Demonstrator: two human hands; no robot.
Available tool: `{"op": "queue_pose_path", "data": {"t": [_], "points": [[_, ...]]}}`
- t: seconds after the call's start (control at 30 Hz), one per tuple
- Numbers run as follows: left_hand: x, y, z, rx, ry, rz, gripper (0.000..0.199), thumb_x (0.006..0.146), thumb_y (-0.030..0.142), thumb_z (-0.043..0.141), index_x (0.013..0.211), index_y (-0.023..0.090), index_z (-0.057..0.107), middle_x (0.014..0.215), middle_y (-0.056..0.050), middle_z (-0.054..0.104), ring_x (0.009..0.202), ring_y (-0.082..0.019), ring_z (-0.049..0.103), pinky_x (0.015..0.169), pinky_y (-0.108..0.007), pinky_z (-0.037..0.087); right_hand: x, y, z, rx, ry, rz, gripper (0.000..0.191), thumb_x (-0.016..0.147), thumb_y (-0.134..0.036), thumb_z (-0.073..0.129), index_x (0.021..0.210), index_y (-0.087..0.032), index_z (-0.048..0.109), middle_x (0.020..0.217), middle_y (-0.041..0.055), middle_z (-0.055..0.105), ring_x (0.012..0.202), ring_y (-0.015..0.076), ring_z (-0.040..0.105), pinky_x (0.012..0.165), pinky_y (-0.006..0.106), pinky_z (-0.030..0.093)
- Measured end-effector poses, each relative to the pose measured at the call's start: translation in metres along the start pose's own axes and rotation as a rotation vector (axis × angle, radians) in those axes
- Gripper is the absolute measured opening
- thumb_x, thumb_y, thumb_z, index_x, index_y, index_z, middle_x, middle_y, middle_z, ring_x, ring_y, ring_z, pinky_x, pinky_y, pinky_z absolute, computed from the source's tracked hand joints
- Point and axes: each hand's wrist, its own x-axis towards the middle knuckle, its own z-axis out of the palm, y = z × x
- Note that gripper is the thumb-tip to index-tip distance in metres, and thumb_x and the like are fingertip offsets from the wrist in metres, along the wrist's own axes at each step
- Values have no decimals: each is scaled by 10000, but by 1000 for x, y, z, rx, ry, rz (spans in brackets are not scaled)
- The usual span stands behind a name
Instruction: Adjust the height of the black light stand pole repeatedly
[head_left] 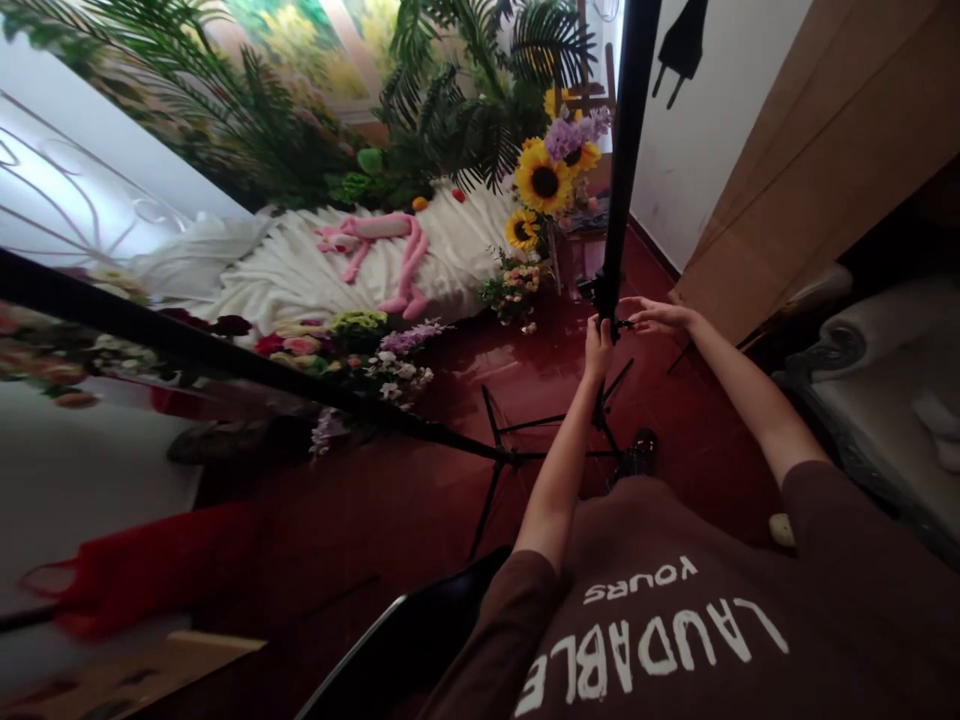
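A black light stand (pixel 621 180) rises in front of me, its upper pole running out of the top of the view. My left hand (pixel 598 348) is closed round the pole just below a black clamp collar (pixel 596 290). To the right of the pole, my right hand (pixel 658 316) has its fingers stretched and apart, with the fingertips close to a small dark knob (pixel 624 326). Whether they touch it I cannot tell. A black power plug (pixel 684 45) hangs beside the upper pole.
A second black stand (pixel 420 425) slants across the left, its legs near the first stand's. Behind lie a white draped cloth (pixel 285 265), a pink plush toy (pixel 390 230) and sunflowers (pixel 544 178). A grey sofa (pixel 892 370) and brown board (pixel 810 150) flank the right.
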Motion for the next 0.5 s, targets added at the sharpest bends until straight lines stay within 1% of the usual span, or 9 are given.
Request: {"op": "queue_pose_path", "data": {"t": [0.07,0.1,0.2,0.27,0.33,0.4,0.47,0.5], "points": [[-1,0,2,19,14,-7,590,929,725,381,1134,201,562,989,-87,647,892,-184,609,880,-322,481,1,-12,-6,-118,-9,-69,469,722,-58,710,1174,-153,630,830,14,701,741,141,676,715,316,603],[-2,0,3,28,22,-13,597,928,728,378,1143,203,561,996,-89,649,902,-186,612,883,-323,478,2,-17,-8,-168,-10,-115,452,717,-66,725,1153,-149,640,810,8,693,736,142,672,720,324,605],[-3,1,6,45,48,-25,613,935,729,356,1159,197,563,995,-93,652,894,-187,618,863,-319,475,7,-26,-4,-337,-28,-216,421,701,-71,748,1105,-147,655,741,-14,664,694,137,651,692,293,590],[-3,1,8,51,59,-24,617,939,727,345,1160,194,566,984,-89,650,875,-181,617,848,-311,476,8,-23,4,-506,-13,-283,376,725,-62,715,1086,-141,651,709,-23,645,682,129,635,706,267,565],[-3,1,8,51,61,-15,618,940,724,342,1159,193,569,982,-87,649,867,-176,619,841,-304,480,4,-14,16,-718,73,-405,346,754,-27,644,1082,-140,642,748,-9,652,747,132,639,788,269,539],[-3,0,8,43,53,-7,617,944,717,341,1166,190,571,989,-91,650,870,-178,625,842,-306,487,-5,-1,28,-901,200,-540,401,746,14,598,1108,-154,632,879,34,684,894,181,649,891,316,515],[-2,-1,8,40,47,-7,606,950,705,346,1175,190,573,1005,-95,655,896,-185,634,866,-316,492,-17,12,36,-989,307,-629,474,728,7,613,1163,-180,618,1026,77,689,1032,251,634,972,390,493],[-2,-1,8,40,48,-6,597,952,698,352,1175,191,576,1021,-99,658,923,-190,638,887,-323,492,-23,17,38,-992,333,-654,498,730,-24,638,1197,-193,606,1069,88,683,1069,274,625,999,423,482]]}}
